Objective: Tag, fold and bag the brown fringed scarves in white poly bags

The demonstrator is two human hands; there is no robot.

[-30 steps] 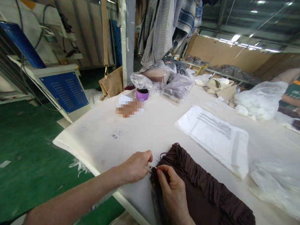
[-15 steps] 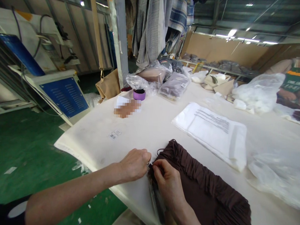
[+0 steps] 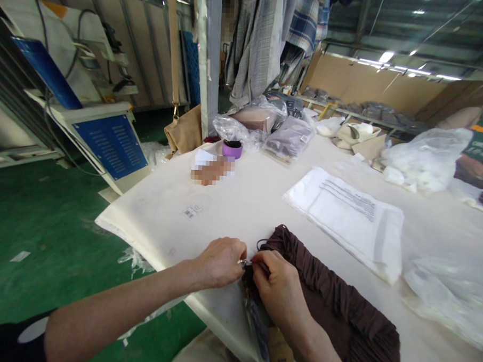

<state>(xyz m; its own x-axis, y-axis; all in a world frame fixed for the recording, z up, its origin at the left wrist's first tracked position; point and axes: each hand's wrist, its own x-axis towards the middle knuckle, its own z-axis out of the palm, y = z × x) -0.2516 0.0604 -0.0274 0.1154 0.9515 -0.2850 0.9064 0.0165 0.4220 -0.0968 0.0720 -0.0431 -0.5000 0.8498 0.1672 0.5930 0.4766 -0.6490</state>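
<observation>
A dark brown ruched garment (image 3: 332, 302) lies on the white table (image 3: 232, 207) near its front edge. My left hand (image 3: 220, 261) and my right hand (image 3: 279, 289) meet at the garment's near left corner. Both are closed in a pinch on a tiny pale thing, too small to make out, at that corner. A brown tag (image 3: 280, 353) and a clear plastic strip hang below my right wrist.
A stack of white printed plastic bags (image 3: 347, 217) lies past the garment. Clear bags (image 3: 448, 297) lie at right, a purple tape roll (image 3: 232, 148) and bagged clothes (image 3: 287, 137) at the far side. A blue machine (image 3: 107, 143) stands left on green floor. Another person's arm (image 3: 476, 164) shows far right.
My hands have stayed pinched together at the garment's corner, shifting only slightly. The view swung a little to the right and back.
</observation>
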